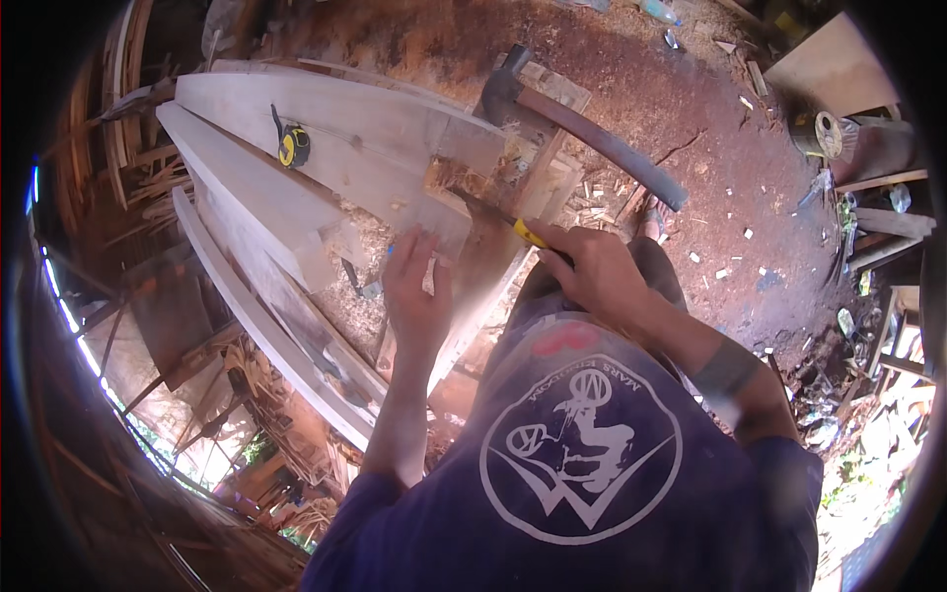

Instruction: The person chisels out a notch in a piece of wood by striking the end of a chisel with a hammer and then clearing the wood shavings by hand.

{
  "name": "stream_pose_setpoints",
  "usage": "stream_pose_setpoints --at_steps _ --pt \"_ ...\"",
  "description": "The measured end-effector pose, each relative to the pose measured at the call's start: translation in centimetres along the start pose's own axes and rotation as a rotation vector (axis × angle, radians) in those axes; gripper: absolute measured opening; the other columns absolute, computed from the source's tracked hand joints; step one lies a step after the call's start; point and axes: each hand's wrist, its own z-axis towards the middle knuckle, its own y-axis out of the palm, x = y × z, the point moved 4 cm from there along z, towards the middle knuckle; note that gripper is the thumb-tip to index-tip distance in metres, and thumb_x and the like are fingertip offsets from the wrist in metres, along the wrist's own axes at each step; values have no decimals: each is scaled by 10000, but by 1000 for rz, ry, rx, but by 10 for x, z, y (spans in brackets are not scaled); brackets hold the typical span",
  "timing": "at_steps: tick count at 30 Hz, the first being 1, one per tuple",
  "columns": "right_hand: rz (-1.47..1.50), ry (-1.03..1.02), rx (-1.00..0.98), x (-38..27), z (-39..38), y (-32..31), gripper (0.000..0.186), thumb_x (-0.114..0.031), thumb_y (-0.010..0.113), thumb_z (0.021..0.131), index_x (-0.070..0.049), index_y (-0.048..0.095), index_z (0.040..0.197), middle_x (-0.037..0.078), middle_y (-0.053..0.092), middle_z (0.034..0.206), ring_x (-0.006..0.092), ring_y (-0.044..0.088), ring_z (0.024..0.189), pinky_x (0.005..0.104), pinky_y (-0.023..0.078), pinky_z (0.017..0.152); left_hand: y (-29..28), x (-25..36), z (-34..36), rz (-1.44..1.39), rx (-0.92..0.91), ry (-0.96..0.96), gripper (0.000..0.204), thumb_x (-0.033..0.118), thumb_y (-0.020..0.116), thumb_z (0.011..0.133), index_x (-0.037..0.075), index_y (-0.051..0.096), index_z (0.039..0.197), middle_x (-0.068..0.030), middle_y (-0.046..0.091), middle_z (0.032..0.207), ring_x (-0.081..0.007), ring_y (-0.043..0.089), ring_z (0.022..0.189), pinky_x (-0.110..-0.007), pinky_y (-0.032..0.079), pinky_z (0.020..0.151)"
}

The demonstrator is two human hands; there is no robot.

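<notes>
Yellow-and-black handled, our narrow dark-bladed hand tool (520, 228) points toward the near end of a long pale wooden board (365, 168). Our right hand (597, 266) wraps its handle; our left hand (416, 281) is by the board's end, apart from the right, and we cannot tell whether it grips. We judge this a trimming step, calling next for a steadied board and fingers clear of the blade. Farther out are a black-and-yellow tape measure (293, 145) and a dark-headed hammer with a brown handle (582, 126).
</notes>
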Motion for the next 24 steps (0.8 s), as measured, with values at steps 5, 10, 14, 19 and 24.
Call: stream_pose_setpoints --at_steps 5,10,14,19,24 --pt "616 414 -115 19 -22 39 453 -241 615 1016 -78 605 1438 209 708 856 321 720 786 400 539 731 16 -9 -4 13 -55 -27 285 95 680 899 16 712 1171 -207 639 1370 -391 565 1318 -507 410 1106" --pt "-25 56 -8 -5 -13 -41 361 -196 621 977 -78 666 1314 191 709 883 355 700 798 445 551 763 6 2 -1 -11 -93 -22 354 88 687 879 9 684 1224 -227 599 1416 -412 529 1346 -513 403 1112" --pt "-298 -59 -139 -47 7 -101 290 -171 653 934 -81 697 1207 159 711 896 346 704 816 454 563 779 -5 55 8 -111 20 123 382 57 704 891 -7 659 1264 -255 631 1327 -415 597 1281 -471 477 1064" --pt "-476 -375 -184 -123 56 -100 309 -156 662 928 -40 701 1211 189 719 1010 349 700 809 451 562 744 10 76 58 -441 -174 194 436 61 692 868 24 608 1294 -200 658 1212 -419 614 1179 -483 479 1013" --pt "-105 -268 193 -127 75 -130 277 -227 688 948 -14 711 1125 180 723 999 319 707 824 417 553 748 0 14 104 -970 -304 -110 215 10 619 974 20 603 1188 -117 690 1141 -234 684 1090 -403 524 962"
